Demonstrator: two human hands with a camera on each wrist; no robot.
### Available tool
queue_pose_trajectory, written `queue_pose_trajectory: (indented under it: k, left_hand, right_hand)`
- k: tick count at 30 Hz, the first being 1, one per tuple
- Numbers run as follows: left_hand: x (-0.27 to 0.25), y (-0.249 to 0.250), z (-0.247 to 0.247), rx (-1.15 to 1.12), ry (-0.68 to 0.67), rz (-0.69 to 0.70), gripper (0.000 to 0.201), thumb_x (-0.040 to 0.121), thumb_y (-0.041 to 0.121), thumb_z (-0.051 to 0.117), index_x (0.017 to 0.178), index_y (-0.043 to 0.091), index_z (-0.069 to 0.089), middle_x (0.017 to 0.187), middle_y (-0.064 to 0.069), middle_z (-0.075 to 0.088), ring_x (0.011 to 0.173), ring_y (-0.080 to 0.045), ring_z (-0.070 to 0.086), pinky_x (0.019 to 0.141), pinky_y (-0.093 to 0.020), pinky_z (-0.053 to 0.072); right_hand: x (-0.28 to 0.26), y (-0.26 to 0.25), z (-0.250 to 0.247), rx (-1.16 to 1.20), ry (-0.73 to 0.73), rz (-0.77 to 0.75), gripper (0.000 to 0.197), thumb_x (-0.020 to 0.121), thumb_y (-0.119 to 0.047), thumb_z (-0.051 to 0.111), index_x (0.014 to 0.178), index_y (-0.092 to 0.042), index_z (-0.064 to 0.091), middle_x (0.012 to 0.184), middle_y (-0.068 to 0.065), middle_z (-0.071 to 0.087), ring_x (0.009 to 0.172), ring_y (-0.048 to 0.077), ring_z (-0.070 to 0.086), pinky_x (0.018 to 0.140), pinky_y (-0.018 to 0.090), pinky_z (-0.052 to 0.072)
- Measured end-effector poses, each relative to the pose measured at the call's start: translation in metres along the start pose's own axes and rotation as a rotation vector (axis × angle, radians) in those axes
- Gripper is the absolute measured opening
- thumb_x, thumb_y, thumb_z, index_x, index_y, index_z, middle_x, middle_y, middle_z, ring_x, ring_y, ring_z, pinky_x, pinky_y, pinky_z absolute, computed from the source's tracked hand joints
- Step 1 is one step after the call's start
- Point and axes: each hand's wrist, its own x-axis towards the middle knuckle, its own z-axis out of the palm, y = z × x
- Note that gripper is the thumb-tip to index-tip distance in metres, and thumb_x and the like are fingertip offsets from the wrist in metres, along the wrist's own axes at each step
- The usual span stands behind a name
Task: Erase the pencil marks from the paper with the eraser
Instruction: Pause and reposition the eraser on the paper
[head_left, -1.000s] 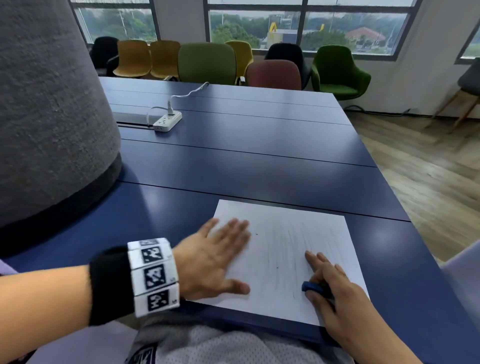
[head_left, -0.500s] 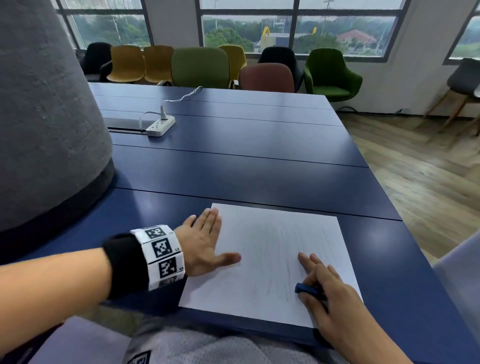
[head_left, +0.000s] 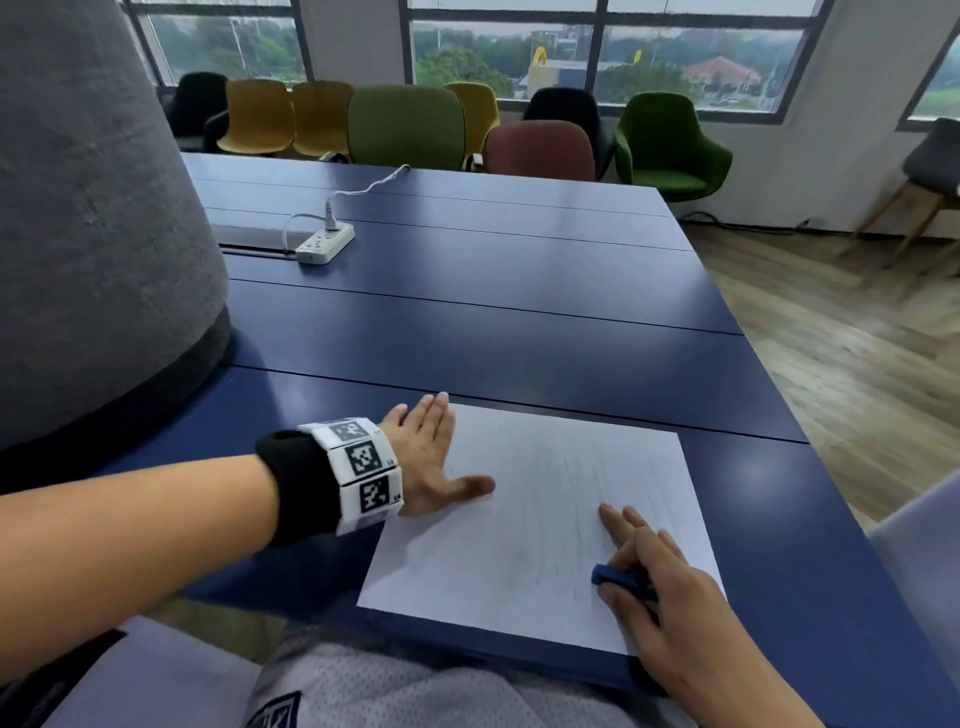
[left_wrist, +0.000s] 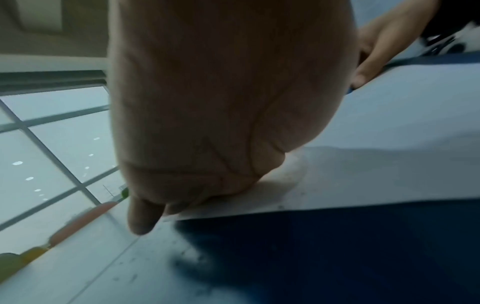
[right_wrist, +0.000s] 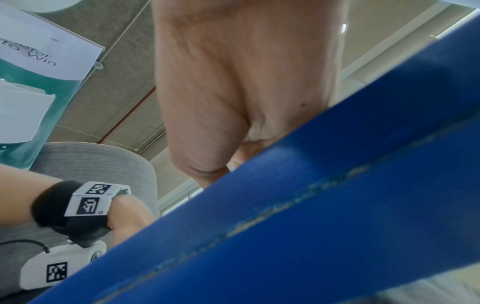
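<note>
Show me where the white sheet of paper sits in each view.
Head: white sheet of paper lies low and centre on the dark blue table.
Left wrist: it fills the right side, under the left hand.
Right wrist: not visible.
Shared landmark: the blue table edge.

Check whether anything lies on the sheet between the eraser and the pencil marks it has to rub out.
Nothing visible does. The right hand holds the blue eraser on the paper, and the faint pencil marks lie on bare sheet just beyond it. The left hand rests flat at the paper's far-left corner, away from them.
</note>
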Motion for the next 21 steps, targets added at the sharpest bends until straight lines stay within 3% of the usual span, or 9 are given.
queue_pose_trajectory:
  k: [2,5,7,11,13,15,17,19,21]
  left_hand:
    - [0.0,0.004,0.0,0.029,0.027,0.017,0.107,0.08,0.082,0.006,0.152,0.006,-0.016,0.16,-0.01,-0.024,0.148,-0.02,-0.019,0.121,-0.04,-0.007]
    - [-0.016,0.032,0.006,0.07,0.004,0.313,0.094,0.088,0.076,0.013,0.151,0.016,-0.023,0.155,-0.004,-0.034,0.145,-0.017,-0.028,0.119,-0.041,-0.012]
    - [-0.023,0.042,0.012,0.05,-0.021,0.394,0.092,0.089,0.076,0.013,0.149,0.018,-0.026,0.152,0.0,-0.038,0.143,-0.014,-0.03,0.119,-0.039,-0.014]
    - [-0.012,0.006,0.007,0.024,-0.027,0.17,0.101,0.083,0.081,0.003,0.15,0.01,-0.022,0.156,-0.006,-0.031,0.146,-0.016,-0.025,0.12,-0.04,-0.011]
    - [-0.005,-0.015,0.004,0.028,-0.001,0.061,0.13,0.052,0.092,-0.023,0.151,0.007,-0.02,0.159,-0.008,-0.027,0.147,-0.018,-0.022,0.12,-0.04,-0.009]
    - [-0.006,-0.02,0.003,0.052,0.014,0.062,0.147,0.03,0.089,-0.036,0.151,0.007,-0.02,0.158,-0.008,-0.028,0.147,-0.019,-0.022,0.12,-0.04,-0.01]
    - [-0.017,-0.006,0.009,0.076,0.025,0.205,0.132,0.039,0.086,-0.034,0.149,0.014,-0.025,0.154,-0.006,-0.035,0.146,-0.019,-0.026,0.119,-0.041,-0.014]
    - [-0.034,0.014,0.019,0.085,0.016,0.407,0.107,0.06,0.083,-0.02,0.147,0.022,-0.029,0.149,0.0,-0.041,0.142,-0.015,-0.033,0.117,-0.038,-0.019]
    - [-0.044,0.021,0.027,0.072,-0.003,0.464,0.097,0.07,0.08,-0.009,0.146,0.023,-0.03,0.149,0.002,-0.042,0.14,-0.012,-0.036,0.115,-0.036,-0.021]
  right_hand:
    - [0.001,0.0,0.0,0.004,0.002,-0.01,0.032,0.09,-0.009,0.063,0.12,-0.003,0.053,0.117,-0.009,0.064,0.122,-0.036,0.012,0.115,0.007,0.007]
    - [0.001,0.001,0.0,-0.005,0.015,-0.014,0.033,0.088,-0.008,0.065,0.118,-0.001,0.054,0.113,-0.011,0.064,0.121,-0.037,0.013,0.111,0.001,0.007]
    - [0.002,0.002,-0.001,-0.011,0.018,-0.011,0.033,0.088,-0.008,0.065,0.118,-0.001,0.055,0.105,-0.017,0.06,0.121,-0.036,0.014,0.111,0.001,0.008]
    - [0.001,0.001,-0.001,-0.016,0.006,0.007,0.031,0.089,-0.008,0.064,0.118,-0.004,0.054,0.101,-0.023,0.056,0.123,-0.034,0.015,0.116,0.01,0.009]
    - [0.001,-0.001,-0.001,-0.023,0.003,0.008,0.032,0.089,-0.009,0.064,0.119,-0.004,0.053,0.101,-0.024,0.055,0.123,-0.034,0.014,0.116,0.009,0.008]
    - [0.001,-0.001,-0.001,-0.024,0.0,0.007,0.033,0.09,-0.01,0.063,0.121,-0.003,0.053,0.101,-0.022,0.055,0.122,-0.036,0.013,0.114,0.006,0.006]
    - [0.002,-0.001,-0.001,-0.013,-0.01,0.016,0.033,0.09,-0.01,0.063,0.121,-0.004,0.053,0.101,-0.022,0.055,0.122,-0.036,0.012,0.113,0.005,0.006]
    - [0.001,-0.001,-0.002,-0.004,-0.017,0.019,0.033,0.09,-0.009,0.063,0.121,-0.003,0.053,0.101,-0.02,0.056,0.122,-0.035,0.014,0.114,0.006,0.006]
    - [0.0,-0.001,-0.003,-0.001,-0.02,0.012,0.033,0.09,-0.009,0.063,0.121,-0.003,0.053,0.102,-0.017,0.057,0.125,-0.032,0.015,0.116,0.008,0.007]
